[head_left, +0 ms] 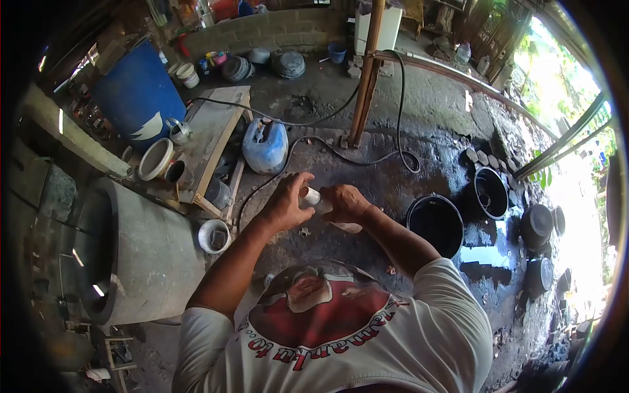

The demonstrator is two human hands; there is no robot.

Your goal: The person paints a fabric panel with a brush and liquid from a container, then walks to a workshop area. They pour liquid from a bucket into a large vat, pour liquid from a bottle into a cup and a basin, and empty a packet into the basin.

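Observation:
In front of my chest, both hands are raised over the wet floor. My left hand (288, 203) is curved in a C, its thumb and fingers apart around the end of a small white cylindrical piece (310, 196). No firm grip by those fingers shows. My right hand (346, 204) is closed, knuckles up, at the other end of this piece, where a pale, partly see-through portion runs under the fingers. Its exact kind cannot be made out. Just below the right hand a pale rounded thing (347, 227) shows, partly hidden by the wrist.
A blue-and-white jug (265, 147) stands beyond my left hand, beside a low wooden table (213, 124). A black hose (327, 150) snakes across the floor. At right are black tubs (435, 226); at left, a large concrete cylinder (157, 252) and a white bowl (214, 236).

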